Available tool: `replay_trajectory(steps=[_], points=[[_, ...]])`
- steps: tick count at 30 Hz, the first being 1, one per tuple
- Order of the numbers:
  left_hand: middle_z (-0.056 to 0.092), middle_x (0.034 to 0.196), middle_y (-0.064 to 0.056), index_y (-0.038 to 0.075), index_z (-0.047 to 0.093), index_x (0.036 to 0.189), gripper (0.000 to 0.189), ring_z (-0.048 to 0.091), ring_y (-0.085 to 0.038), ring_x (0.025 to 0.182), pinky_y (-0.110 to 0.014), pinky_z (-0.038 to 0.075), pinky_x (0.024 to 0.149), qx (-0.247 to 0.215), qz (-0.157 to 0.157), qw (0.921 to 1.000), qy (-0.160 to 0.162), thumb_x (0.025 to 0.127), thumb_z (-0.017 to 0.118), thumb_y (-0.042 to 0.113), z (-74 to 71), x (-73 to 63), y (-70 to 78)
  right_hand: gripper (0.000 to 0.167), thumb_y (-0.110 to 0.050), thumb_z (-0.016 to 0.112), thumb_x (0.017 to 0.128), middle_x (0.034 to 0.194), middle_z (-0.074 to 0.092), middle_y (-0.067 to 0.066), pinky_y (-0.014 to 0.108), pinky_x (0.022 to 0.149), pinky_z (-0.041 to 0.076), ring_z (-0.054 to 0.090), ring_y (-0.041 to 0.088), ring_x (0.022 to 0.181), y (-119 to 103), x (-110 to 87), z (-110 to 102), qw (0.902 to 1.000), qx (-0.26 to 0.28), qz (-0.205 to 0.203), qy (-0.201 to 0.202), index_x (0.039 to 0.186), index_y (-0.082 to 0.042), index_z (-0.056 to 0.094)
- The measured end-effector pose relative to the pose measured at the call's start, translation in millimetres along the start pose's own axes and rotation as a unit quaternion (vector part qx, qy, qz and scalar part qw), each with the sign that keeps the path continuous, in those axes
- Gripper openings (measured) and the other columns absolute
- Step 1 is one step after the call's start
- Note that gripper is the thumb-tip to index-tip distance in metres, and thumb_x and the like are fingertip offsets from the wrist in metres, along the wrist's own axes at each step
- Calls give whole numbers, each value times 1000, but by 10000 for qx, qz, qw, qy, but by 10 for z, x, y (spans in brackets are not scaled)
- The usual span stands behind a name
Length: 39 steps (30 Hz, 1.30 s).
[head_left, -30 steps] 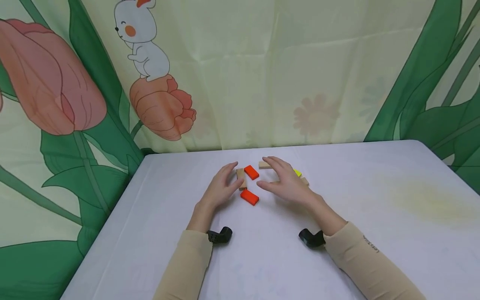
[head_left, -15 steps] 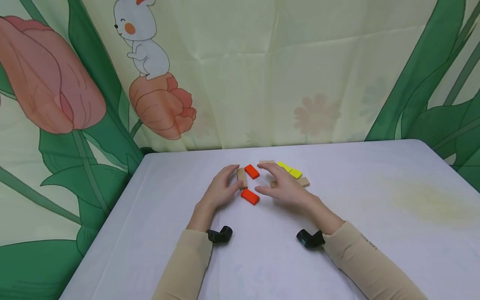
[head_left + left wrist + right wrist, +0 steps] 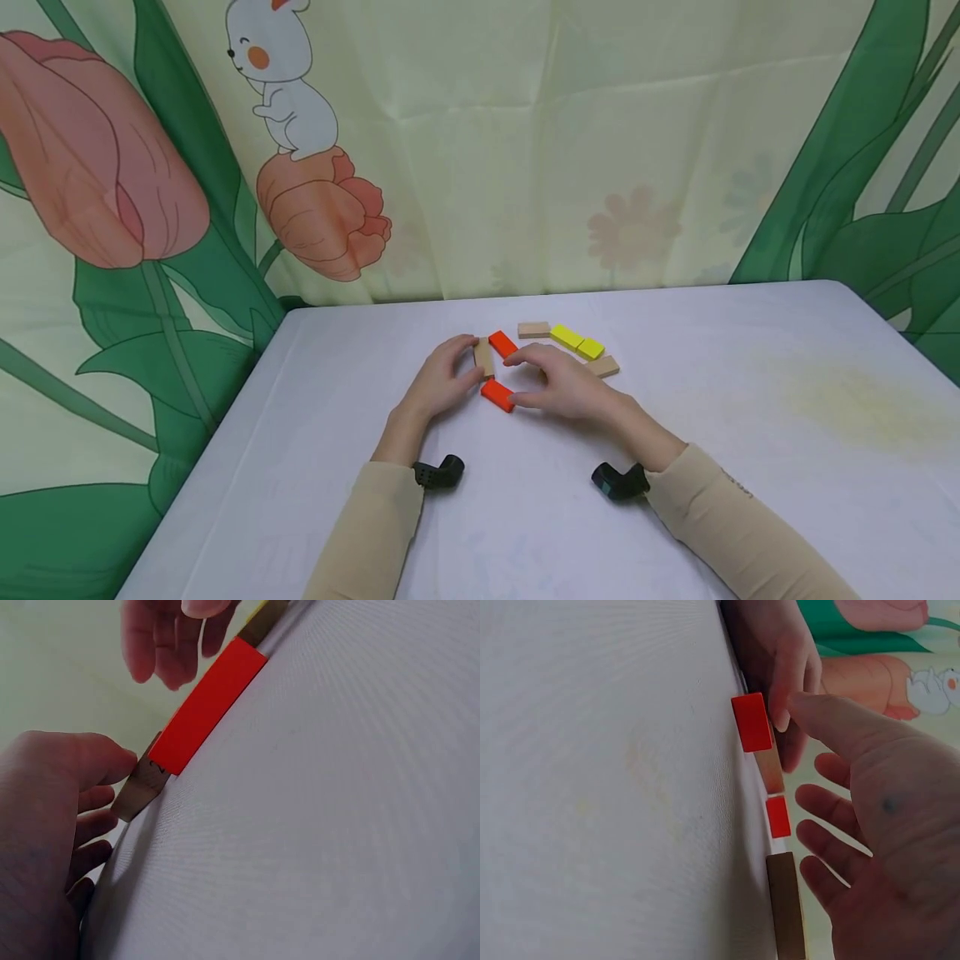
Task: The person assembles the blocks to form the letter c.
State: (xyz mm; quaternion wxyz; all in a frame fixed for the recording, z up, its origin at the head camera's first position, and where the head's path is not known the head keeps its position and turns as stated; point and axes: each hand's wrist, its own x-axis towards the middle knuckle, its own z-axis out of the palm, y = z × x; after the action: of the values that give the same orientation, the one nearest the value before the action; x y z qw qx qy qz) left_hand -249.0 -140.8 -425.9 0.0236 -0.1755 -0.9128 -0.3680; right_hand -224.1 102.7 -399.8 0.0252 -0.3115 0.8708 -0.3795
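Observation:
My left hand [image 3: 437, 385] is at the left of a ring of small blocks, its thumb and fingers curved round a plain wooden block [image 3: 483, 358]. In the left wrist view the thumb touches that wooden block [image 3: 141, 784], which bears a dark mark. My right hand [image 3: 566, 383] hovers at the ring's middle, fingers spread and nothing between them. Its thumb tip is at the right end of the near red block [image 3: 497, 396]; contact is unclear. Its index fingertip is close to the far red block [image 3: 503, 343]. The right wrist view shows the near red block [image 3: 751, 722] beside the thumb.
Two yellow blocks [image 3: 567, 337] lie end to end at the back right. One wooden block [image 3: 534, 330] is left of them, another wooden block [image 3: 604, 367] in front, partly behind the right hand. A white cloth covers the table [image 3: 750, 400]; a printed curtain [image 3: 480, 167] hangs behind.
My right hand has come down and to the left, toward the two red blocks, uncovering the yellow blocks and the back wooden block. The left hand has stayed nearly still at its wooden block.

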Motion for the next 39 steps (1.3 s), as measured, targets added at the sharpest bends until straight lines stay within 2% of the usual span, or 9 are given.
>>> replay_trajectory(steps=[17, 39], points=[[49, 150, -8, 12, 56, 144, 53, 39, -26, 142, -47, 29, 117, 51, -44, 10000, -28, 94, 67, 25, -9, -15, 21, 29, -21, 81, 87, 110, 68, -8, 37, 97, 49, 59, 16, 105, -34, 40, 97, 9966, -464, -548, -399, 114, -14, 74], [52, 148, -8, 11, 56, 143, 52, 41, -26, 140, -45, 30, 117, 224, 188, 9994, -176, 94, 67, 24, 10, 11, 42, 23, -11, 79, 87, 107, 69, -6, 39, 96, 50, 58, 17, 106, -118, -27, 44, 9956, -757, -318, -446, 110, -14, 77]])
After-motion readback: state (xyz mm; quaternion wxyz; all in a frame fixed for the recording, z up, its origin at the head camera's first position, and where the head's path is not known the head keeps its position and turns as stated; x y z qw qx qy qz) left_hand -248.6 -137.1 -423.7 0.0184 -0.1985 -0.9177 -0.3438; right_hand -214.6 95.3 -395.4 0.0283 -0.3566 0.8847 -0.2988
